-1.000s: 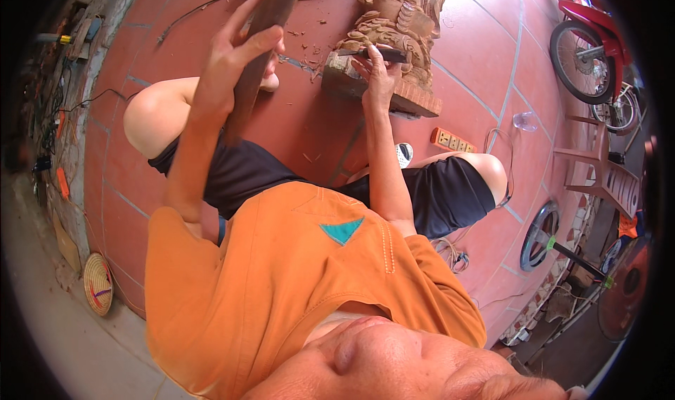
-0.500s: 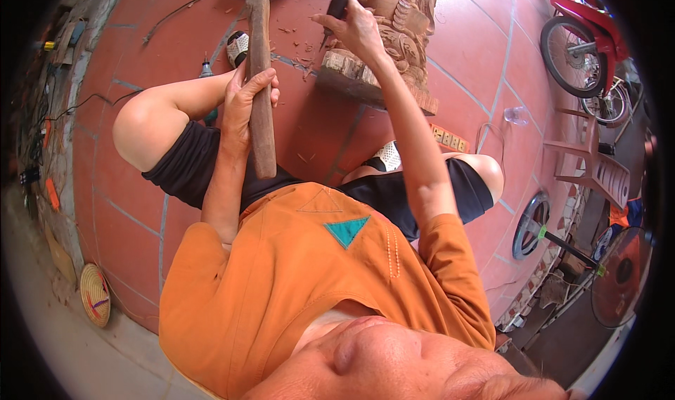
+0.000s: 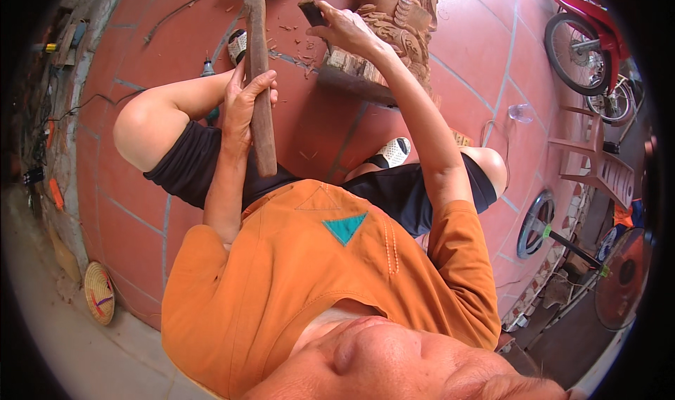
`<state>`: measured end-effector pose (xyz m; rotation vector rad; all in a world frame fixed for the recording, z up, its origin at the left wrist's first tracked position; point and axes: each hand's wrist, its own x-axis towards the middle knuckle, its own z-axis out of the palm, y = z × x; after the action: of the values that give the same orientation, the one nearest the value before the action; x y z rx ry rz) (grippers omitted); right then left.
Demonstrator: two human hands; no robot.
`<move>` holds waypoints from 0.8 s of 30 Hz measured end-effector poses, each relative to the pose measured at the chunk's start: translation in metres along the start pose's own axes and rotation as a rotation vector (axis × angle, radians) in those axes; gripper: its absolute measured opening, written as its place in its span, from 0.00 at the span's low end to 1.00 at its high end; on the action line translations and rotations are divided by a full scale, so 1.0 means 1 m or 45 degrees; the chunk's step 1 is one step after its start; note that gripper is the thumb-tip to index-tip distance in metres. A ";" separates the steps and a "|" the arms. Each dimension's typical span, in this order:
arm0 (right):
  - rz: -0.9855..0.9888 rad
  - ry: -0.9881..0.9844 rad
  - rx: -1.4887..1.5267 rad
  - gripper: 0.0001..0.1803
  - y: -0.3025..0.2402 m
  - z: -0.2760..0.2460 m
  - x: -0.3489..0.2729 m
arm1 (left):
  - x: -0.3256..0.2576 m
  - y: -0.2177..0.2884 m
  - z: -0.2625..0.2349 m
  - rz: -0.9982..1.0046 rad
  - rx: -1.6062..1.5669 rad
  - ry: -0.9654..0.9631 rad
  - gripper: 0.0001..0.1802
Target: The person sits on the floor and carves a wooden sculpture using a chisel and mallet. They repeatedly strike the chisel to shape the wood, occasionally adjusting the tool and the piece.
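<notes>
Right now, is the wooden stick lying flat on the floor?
No, the left hand holds the wooden stick up off the red tiled floor.

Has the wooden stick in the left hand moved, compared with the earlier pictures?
Yes. The wooden stick in the left hand has swung upright and drawn back from the carved wooden figure, toward the person's left knee.

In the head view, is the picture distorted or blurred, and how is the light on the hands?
Head view: fisheye bends the floor tile lines near the dark rim; daylight is even and soft, no glare; left hand on the wooden mallet and right hand are sharp; the face at the bottom is close and soft.
</notes>
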<state>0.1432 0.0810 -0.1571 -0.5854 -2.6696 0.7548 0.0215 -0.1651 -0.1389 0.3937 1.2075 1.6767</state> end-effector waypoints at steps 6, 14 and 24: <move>0.018 -0.012 0.140 0.30 -0.014 0.001 0.002 | -0.002 0.000 0.003 0.009 0.043 0.008 0.35; 0.043 -0.012 0.149 0.28 -0.014 0.006 0.000 | -0.003 0.001 0.005 0.002 0.078 0.017 0.36; 0.035 -0.027 0.151 0.33 -0.009 0.010 0.003 | -0.002 -0.002 0.006 0.055 0.114 0.006 0.38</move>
<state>0.1337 0.0707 -0.1599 -0.5870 -2.6188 0.9251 0.0279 -0.1633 -0.1373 0.4740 1.2893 1.6644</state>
